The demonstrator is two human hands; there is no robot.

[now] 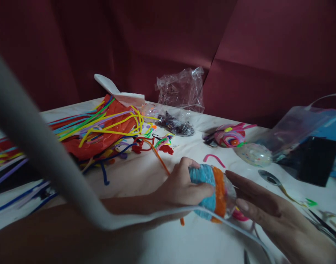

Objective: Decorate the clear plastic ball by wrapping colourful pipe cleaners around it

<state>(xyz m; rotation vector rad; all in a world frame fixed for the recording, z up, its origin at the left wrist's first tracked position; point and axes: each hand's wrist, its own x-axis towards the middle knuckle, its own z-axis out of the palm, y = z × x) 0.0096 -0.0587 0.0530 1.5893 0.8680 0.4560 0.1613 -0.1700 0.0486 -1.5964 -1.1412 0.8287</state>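
Observation:
My left hand (184, 187) is closed around a clear plastic bottle (230, 198) lying on its side above the table. Light blue pipe cleaner (208, 201) covers the gripped part, and a band of orange pipe cleaner (219, 192) sits beside it toward the right. My right hand (269, 209) is at the bare clear end, fingers stretched out and thumb apart; whether it touches the plastic is hard to tell. A loose orange pipe cleaner (159, 157) runs behind my left hand. A short pink pipe cleaner (214, 157) lies just behind the bottle.
Many coloured pipe cleaners (102, 124) lie on red sheets (121, 128) at left. A crinkled clear bag (181, 90) stands at the back. At right are a roll of tape (269, 177), a black box (319, 161) and scissors (324, 223). A blurred grey bar (47, 139) crosses the left foreground.

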